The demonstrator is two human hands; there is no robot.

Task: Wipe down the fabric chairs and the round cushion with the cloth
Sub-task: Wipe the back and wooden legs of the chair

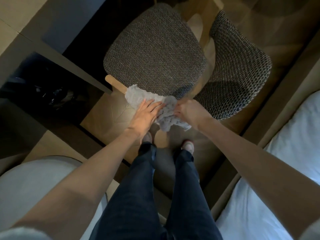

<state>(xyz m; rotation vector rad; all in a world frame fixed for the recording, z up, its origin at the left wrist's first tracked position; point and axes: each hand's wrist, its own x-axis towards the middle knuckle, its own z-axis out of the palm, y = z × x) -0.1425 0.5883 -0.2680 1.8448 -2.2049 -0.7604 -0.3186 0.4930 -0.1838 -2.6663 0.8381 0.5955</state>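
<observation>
Grey cloth (167,110) at chair (155,49) edge; left hand (143,115) flat on it, right hand (188,110) pinching; bed (285,161) alongside.

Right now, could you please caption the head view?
Left hand flat on grey cloth, right hand pinching it, at the fabric chair.

Head-worn view, steeply downward, close.

No text, label, brand mark, number or sign can be read anywhere in view. The woven seat of the fabric chair (155,49) shows only its weave, and the cloth (138,95) at the chair's front edge carries no readable tag or print.
</observation>
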